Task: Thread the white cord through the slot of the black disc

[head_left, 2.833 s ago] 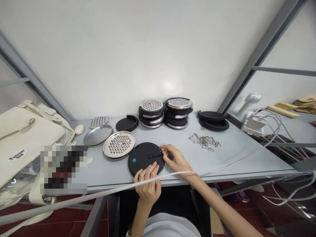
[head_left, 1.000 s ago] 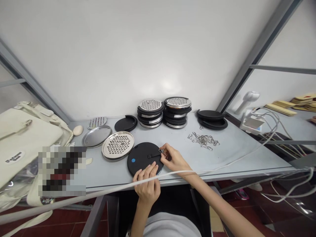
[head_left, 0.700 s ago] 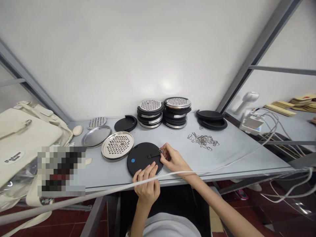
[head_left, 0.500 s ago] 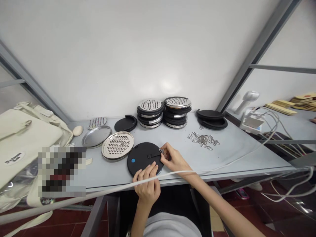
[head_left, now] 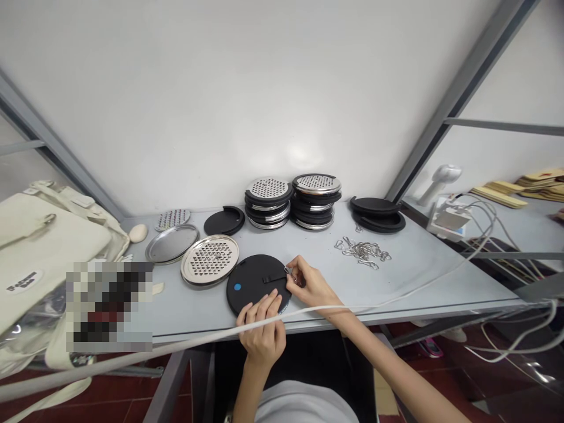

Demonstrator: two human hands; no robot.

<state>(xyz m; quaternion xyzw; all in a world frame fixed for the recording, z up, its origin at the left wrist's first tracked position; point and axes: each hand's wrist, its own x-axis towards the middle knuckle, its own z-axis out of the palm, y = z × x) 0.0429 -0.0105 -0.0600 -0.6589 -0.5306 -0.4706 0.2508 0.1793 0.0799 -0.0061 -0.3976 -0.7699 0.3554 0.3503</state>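
Note:
A round black disc (head_left: 249, 276) with a blue dot and a short dark strap lies at the table's front edge. The fingers of my left hand (head_left: 263, 326) are stretched flat over its near rim, the thumb beside them. At the right rim my right hand (head_left: 311, 285) pinches a small metal snap hook (head_left: 288, 271) by the strap's end; the fingertips partly hide it. To the right lies a loose heap of similar snap hooks (head_left: 363, 251). Left of the disc rests a round metal grater plate (head_left: 210, 259), its rim close to the disc.
Behind stand two stacks of black-rimmed graters (head_left: 268, 202). Black holders (head_left: 376, 214) sit at the back right, another black holder (head_left: 224, 221) left of the stacks. A plain metal disc (head_left: 173, 244) and a pale bag (head_left: 53, 247) are on the left. A white cable (head_left: 194, 339) crosses in front.
Almost nothing differs. Both hands keep their places on the disc and the snap hook; the view has shifted very slightly.

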